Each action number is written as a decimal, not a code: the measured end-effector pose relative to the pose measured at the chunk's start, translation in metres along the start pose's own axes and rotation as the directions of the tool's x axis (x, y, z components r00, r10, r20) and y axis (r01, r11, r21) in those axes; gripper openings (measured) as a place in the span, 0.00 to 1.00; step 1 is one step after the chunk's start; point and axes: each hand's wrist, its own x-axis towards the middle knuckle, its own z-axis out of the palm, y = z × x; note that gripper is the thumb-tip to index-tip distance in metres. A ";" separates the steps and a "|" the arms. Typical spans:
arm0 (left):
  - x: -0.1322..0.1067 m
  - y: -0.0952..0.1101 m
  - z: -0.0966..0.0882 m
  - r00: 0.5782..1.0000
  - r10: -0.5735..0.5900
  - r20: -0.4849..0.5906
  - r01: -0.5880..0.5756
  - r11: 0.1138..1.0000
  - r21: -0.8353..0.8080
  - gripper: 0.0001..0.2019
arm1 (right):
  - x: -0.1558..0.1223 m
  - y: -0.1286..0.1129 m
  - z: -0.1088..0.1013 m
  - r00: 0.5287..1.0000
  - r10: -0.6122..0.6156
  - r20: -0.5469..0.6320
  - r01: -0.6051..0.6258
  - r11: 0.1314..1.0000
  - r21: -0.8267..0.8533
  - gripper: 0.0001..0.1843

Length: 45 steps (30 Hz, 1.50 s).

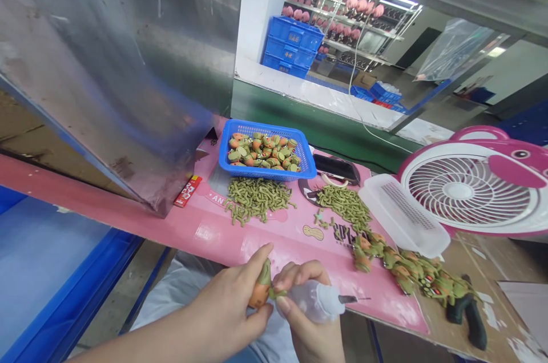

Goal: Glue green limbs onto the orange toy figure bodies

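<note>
Near the table's front edge, my left hand (pixel 225 306) is closed around a small orange and green figurine (pixel 260 290). My right hand (pixel 314 331) is wrapped round a translucent squeeze bottle (pixel 309 298) whose thin needle tip points right, away from the figurine. Between the thumb and a finger of that same hand is a small green stick-like piece (pixel 278 294), touching the figurine's side. Beyond my hands lie a heap of curved green pieces (pixel 257 197) and a second green heap (pixel 346 205). Finished-looking figurines (pixel 411 271) lie in a cluster to the right.
A blue basket (pixel 229 168) of orange and green parts stands behind the heaps. Beside it lie a phone (pixel 336 168) and a white perforated tray (pixel 402 220). A pink fan (pixel 466 186) stands at right. A metal panel (pixel 141 77) rises at left. A red packet (pixel 187 191) lies near its base.
</note>
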 end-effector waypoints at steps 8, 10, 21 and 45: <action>0.001 0.001 0.000 0.999 0.033 -0.010 -0.033 0.998 0.051 0.32 | 0.000 0.006 -0.002 0.999 -0.030 0.013 0.030 0.999 -0.030 0.13; 0.000 0.001 0.000 0.999 0.052 -0.011 -0.051 0.998 0.045 0.33 | 0.000 0.006 -0.002 0.999 -0.033 0.012 0.033 0.999 -0.035 0.13; 0.001 0.004 -0.001 0.999 0.034 0.003 -0.034 0.999 -0.011 0.34 | 0.000 0.008 -0.001 0.999 -0.033 0.022 0.033 0.999 -0.023 0.12; -0.004 0.000 -0.007 0.961 0.254 0.109 -0.243 0.964 -0.106 0.33 | 0.009 -0.002 -0.025 0.956 0.178 0.235 -0.157 0.982 -0.103 0.16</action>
